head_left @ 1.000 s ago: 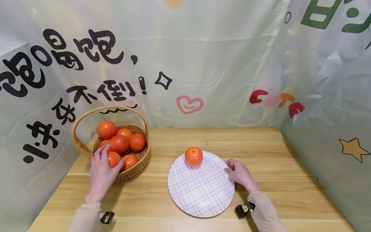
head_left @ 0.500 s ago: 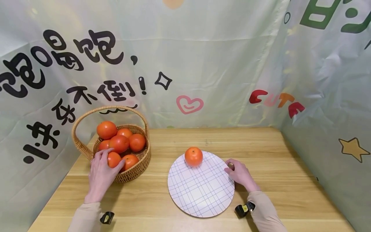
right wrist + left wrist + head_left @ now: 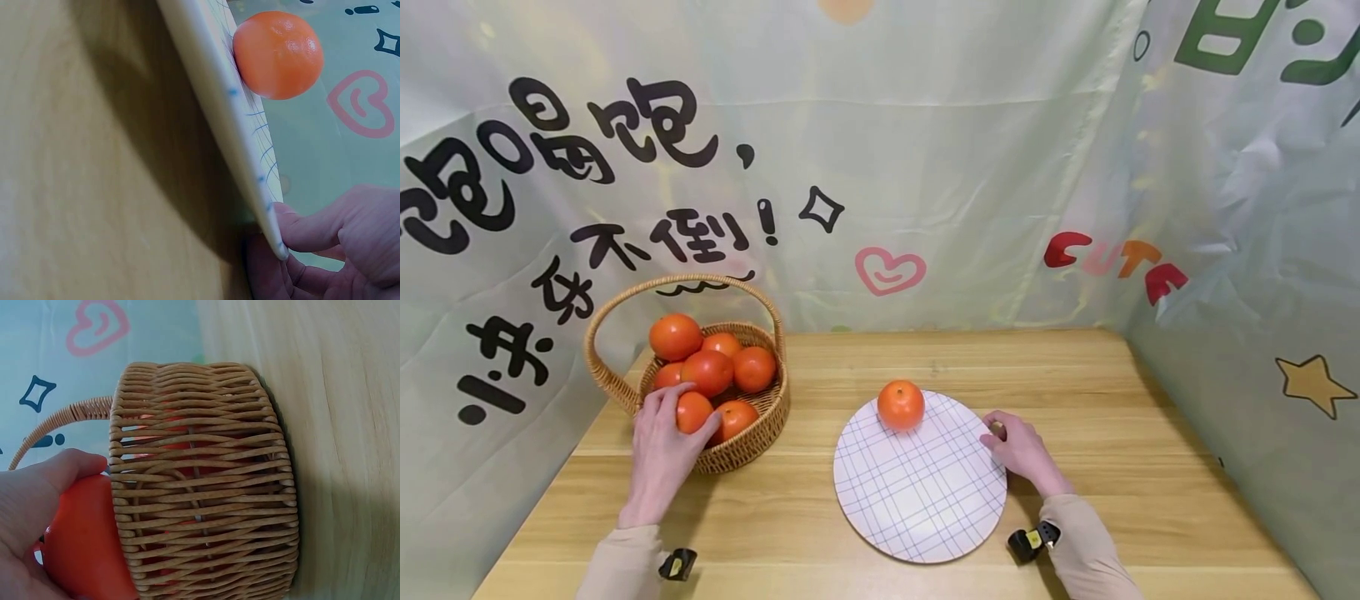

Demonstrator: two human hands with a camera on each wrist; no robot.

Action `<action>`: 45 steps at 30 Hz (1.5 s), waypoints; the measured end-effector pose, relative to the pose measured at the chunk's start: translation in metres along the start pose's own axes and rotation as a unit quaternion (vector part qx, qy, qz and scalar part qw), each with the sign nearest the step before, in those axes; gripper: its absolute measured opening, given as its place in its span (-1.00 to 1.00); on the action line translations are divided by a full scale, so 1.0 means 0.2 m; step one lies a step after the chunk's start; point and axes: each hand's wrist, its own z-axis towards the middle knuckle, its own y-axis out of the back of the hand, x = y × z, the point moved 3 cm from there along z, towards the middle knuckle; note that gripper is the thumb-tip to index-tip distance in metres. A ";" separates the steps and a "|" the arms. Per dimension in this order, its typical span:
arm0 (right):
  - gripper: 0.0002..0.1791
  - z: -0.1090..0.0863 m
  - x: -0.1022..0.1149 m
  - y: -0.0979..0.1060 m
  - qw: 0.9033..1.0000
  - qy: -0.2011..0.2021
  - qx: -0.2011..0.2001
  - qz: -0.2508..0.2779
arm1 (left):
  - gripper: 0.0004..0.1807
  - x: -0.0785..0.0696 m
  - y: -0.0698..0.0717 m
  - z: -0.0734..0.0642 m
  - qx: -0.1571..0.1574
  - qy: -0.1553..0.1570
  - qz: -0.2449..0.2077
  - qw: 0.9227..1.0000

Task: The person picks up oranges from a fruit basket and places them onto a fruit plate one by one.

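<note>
In the head view a wicker basket [image 3: 745, 446] with a tall arched handle stands at the left, holding several oranges [image 3: 708, 372]. My left hand [image 3: 658, 442] reaches over the basket's near-left rim and grips one orange [image 3: 693, 412], thumb on one side and fingers on the other. The left wrist view shows that orange [image 3: 87, 540] against the woven wall. On a round white plate [image 3: 925, 500] with blue checked lines, a single orange [image 3: 901, 405] sits near the far edge. My right hand [image 3: 1022, 450] pinches the plate's right rim, thumb on top and fingers underneath.
The wooden table [image 3: 820, 533] lies under everything. Printed cloth [image 3: 985, 167] hangs behind it and along both sides. A black wrist device [image 3: 1033, 542] is by the right sleeve, and another black device [image 3: 677, 564] by the left.
The left fingers have come down slightly from the far fruit and closed around the near orange. My right hand, the plate and its orange have stayed put.
</note>
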 end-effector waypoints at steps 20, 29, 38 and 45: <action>-0.74 -0.01 0.00 0.00 1.000 -0.005 0.001 0.002 | -0.24 -0.19 -0.04 -0.03 -0.011 -0.045 -0.031 0.998; -0.75 0.00 0.00 0.00 1.000 -0.002 -0.001 -0.001 | -0.15 -0.27 -0.10 -0.04 0.000 -0.072 -0.057 0.996; -0.75 0.00 0.00 0.00 1.000 -0.003 -0.002 -0.001 | -0.21 -0.32 -0.14 -0.05 0.020 -0.076 -0.059 0.995; -0.74 0.00 0.00 0.00 1.000 -0.005 -0.001 -0.002 | -0.20 -0.37 -0.18 -0.08 0.029 -0.105 -0.064 0.992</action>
